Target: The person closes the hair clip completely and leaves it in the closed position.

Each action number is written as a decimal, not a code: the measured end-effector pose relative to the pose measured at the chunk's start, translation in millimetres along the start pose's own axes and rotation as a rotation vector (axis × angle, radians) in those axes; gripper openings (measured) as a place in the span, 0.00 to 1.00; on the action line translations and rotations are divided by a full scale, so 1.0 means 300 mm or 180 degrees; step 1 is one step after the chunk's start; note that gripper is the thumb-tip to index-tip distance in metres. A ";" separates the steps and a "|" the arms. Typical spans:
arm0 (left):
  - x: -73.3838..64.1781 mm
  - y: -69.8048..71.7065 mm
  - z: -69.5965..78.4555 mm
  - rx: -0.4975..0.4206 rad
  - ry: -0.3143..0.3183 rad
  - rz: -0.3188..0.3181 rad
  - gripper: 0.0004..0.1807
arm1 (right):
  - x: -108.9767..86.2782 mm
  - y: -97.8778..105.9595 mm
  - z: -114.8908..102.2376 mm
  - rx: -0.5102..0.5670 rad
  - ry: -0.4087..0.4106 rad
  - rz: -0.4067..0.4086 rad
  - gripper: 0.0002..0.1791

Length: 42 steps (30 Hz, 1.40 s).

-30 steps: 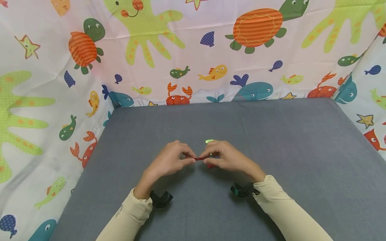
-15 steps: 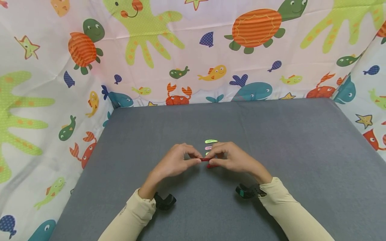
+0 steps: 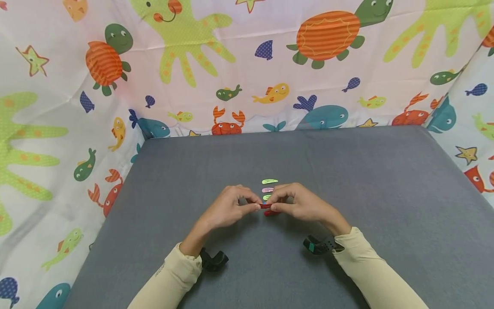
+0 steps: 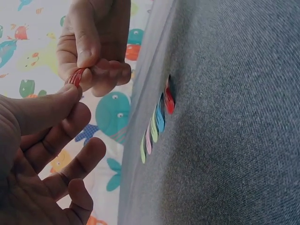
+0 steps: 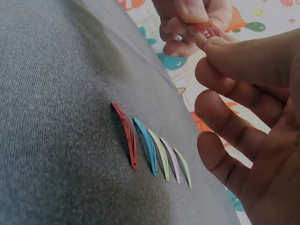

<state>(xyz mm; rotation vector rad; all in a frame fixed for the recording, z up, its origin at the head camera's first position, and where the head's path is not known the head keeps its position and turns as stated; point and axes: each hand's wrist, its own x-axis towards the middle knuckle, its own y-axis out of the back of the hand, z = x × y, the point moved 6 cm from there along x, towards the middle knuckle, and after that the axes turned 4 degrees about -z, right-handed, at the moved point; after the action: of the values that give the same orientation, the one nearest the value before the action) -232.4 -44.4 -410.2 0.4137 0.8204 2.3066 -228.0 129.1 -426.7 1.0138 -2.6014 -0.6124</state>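
Note:
A red snap hair clip (image 3: 265, 206) is held in the air between both hands. My left hand (image 3: 230, 208) pinches one end between thumb and index finger, and my right hand (image 3: 299, 201) pinches the other end the same way. Fingertips hide part of this hair clip (image 5: 208, 30) in the right wrist view. Under the hands a row of hair clips lies on the table: another red clip (image 5: 125, 135), a blue clip (image 5: 146, 146), a green clip (image 5: 159, 153), a pink clip (image 5: 171, 160) and a second green clip (image 5: 183, 168). In the head view the right hand partly covers the row.
Grey cloth covers the table (image 3: 185, 163). Behind it and at both sides hangs a curtain (image 3: 254, 64) printed with sea animals. Each wrist carries a black strapped camera, one of them the left wrist's camera (image 3: 214, 260).
Both hands have shifted slightly right and nearer to me with the red hair clip. More of the clip row shows between them now.

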 end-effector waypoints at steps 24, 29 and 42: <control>-0.011 0.013 0.054 0.1273 -0.0520 0.0594 0.14 | -0.015 0.018 0.041 0.0548 -0.0442 0.0297 0.09; -0.013 0.017 0.069 0.1512 -0.0682 0.0728 0.13 | -0.015 0.015 0.036 0.0693 -0.0505 0.0254 0.11; -0.015 0.008 0.067 0.1548 -0.0639 0.0780 0.10 | -0.022 0.017 0.030 0.0259 -0.0211 0.0342 0.09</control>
<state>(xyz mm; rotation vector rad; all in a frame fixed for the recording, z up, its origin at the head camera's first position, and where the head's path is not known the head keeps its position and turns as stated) -220.7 -40.0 -393.9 0.9894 1.2862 2.2142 -229.7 139.7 -432.9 0.8844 -2.7380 -0.5266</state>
